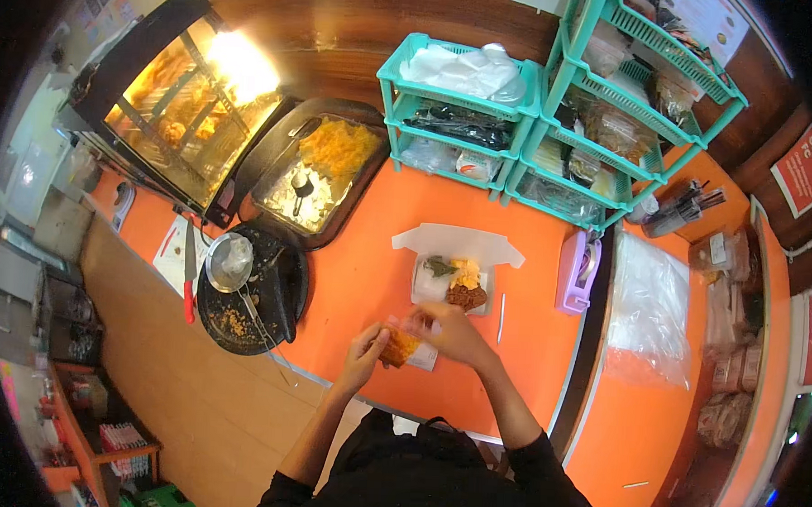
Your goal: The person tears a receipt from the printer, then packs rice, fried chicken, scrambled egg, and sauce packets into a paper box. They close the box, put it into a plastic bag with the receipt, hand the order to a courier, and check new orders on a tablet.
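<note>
My left hand [366, 355] grips a small clear plastic bag with orange food [398, 348] by its left side. Across from it, my right hand [453, 334] has its fingers at the bag's upper edge, seemingly pinching the plastic; the fingertips are partly hidden. Under the bag, a white card or paper [424, 358] shows on the orange table [350, 292]. Just beyond my hands stands an opened white food box [419, 291], its lid [457, 242] folded back. Inside it are dark green leaves [438, 266], yellow food [466, 273] and a brown fried piece [466, 297].
To the left are a black mortar [282, 296], a strainer [229, 263], a red-handled knife [190, 271], a metal food tray [332, 231] and a lit warmer cabinet [174, 107]. Teal racks [457, 103] line the back. A white stick [501, 319] and purple tape dispenser [577, 274] lie right.
</note>
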Demonstrator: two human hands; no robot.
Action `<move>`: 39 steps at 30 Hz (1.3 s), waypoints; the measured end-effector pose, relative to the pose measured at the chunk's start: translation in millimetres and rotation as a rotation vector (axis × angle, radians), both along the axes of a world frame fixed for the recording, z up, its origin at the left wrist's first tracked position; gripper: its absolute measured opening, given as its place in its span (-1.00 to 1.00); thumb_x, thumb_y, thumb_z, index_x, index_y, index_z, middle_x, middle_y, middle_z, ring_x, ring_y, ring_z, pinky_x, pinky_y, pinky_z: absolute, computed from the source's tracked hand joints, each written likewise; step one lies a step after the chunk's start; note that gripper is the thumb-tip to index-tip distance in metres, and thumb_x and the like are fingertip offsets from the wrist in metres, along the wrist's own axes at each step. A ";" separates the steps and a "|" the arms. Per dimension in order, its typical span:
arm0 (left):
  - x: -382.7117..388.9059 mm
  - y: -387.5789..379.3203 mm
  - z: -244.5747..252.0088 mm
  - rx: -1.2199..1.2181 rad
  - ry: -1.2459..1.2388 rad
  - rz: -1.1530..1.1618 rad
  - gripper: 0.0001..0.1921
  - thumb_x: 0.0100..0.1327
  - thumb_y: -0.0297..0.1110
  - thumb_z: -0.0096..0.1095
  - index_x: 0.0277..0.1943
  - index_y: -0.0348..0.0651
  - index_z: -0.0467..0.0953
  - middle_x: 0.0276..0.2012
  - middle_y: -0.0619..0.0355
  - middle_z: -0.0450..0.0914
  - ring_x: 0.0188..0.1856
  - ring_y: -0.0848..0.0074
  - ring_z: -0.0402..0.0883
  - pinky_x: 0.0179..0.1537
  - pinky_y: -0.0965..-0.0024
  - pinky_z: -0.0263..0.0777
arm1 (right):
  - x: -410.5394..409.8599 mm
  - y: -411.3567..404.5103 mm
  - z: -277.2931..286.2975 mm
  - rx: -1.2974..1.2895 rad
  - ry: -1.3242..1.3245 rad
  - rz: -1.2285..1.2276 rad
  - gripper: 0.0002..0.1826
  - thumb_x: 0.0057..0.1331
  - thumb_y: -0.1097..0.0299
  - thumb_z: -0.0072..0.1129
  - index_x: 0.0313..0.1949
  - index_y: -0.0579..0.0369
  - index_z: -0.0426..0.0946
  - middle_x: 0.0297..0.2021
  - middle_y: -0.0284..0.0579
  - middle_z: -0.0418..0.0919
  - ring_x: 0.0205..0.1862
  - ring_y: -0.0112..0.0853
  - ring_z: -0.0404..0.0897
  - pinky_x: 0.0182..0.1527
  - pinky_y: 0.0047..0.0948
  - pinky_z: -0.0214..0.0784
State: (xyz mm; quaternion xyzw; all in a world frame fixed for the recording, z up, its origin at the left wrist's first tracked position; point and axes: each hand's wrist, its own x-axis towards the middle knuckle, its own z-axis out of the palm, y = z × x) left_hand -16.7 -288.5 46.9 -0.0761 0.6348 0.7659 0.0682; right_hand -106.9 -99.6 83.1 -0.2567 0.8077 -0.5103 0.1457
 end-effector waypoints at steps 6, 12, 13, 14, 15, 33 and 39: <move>2.3 -15.7 -6.7 -0.168 0.162 -0.291 -0.76 0.43 -0.28 -0.02 -0.14 -0.32 0.45 -0.36 0.12 0.49 -0.27 0.49 0.53 -0.27 0.42 0.43 | 50.4 8.5 11.2 -0.149 -0.393 0.131 -0.81 0.28 0.33 0.18 -0.39 0.22 0.52 -0.52 -0.20 0.57 -0.44 -0.46 0.57 -0.37 -0.45 0.41; 4.8 2.3 4.3 -0.580 0.433 -0.177 -0.74 0.38 -0.25 0.06 -0.21 -0.32 0.48 -0.34 0.04 0.44 -0.18 0.45 0.44 -0.19 0.39 0.37 | 70.4 0.3 4.4 -0.270 -0.683 0.048 -0.89 0.24 0.42 0.23 -0.40 0.18 0.53 -0.52 -0.26 0.59 -0.53 -0.58 0.56 -0.47 -0.58 0.42; 8.8 6.0 12.4 -0.518 0.302 -0.085 -0.72 0.39 -0.22 0.05 -0.24 -0.32 0.50 -0.37 0.06 0.46 -0.25 0.47 0.46 -0.25 0.41 0.37 | 72.6 -0.1 0.0 -0.238 -0.651 -0.001 -0.88 0.23 0.40 0.24 -0.38 0.18 0.54 -0.54 -0.26 0.59 -0.54 -0.59 0.55 -0.49 -0.59 0.41; 11.8 3.5 17.2 -0.518 0.300 -0.091 -0.72 0.39 -0.22 0.05 -0.24 -0.32 0.50 -0.37 0.06 0.46 -0.25 0.47 0.46 -0.25 0.41 0.37 | 75.9 -2.4 0.1 -0.241 -0.654 -0.007 -0.88 0.23 0.40 0.24 -0.38 0.18 0.54 -0.54 -0.26 0.59 -0.54 -0.59 0.55 -0.49 -0.59 0.41; 14.0 -0.2 21.4 -0.491 0.131 -0.320 -0.69 0.40 -0.20 0.03 -0.26 -0.34 0.49 -0.42 0.09 0.47 -0.34 0.50 0.46 -0.31 0.43 0.36 | 79.0 -4.6 1.8 -0.255 -0.674 -0.044 -0.86 0.24 0.37 0.25 -0.39 0.18 0.56 -0.55 -0.27 0.58 -0.53 -0.59 0.55 -0.49 -0.60 0.38; 16.9 -29.6 156.4 -0.730 0.062 -0.576 -0.78 0.12 -0.35 0.20 -0.49 -0.37 0.48 -0.69 -0.10 0.40 -0.68 0.17 0.43 -0.58 0.31 0.29 | 90.7 0.7 127.1 0.114 -0.168 -0.140 -0.75 0.12 0.28 0.20 -0.56 0.22 0.50 -0.73 -0.09 0.45 -0.69 -0.34 0.48 -0.55 -0.37 0.31; 27.5 -25.3 276.8 -0.253 0.561 -0.864 -0.78 0.10 -0.47 0.19 -0.63 -0.22 0.38 -0.76 0.13 0.34 -0.76 0.33 0.37 -0.70 0.35 0.21 | 116.2 28.2 229.2 -0.290 0.411 0.083 -0.85 0.02 0.51 0.26 -0.65 0.12 0.49 -0.77 -0.32 0.42 -0.79 -0.60 0.37 -0.78 -0.52 0.06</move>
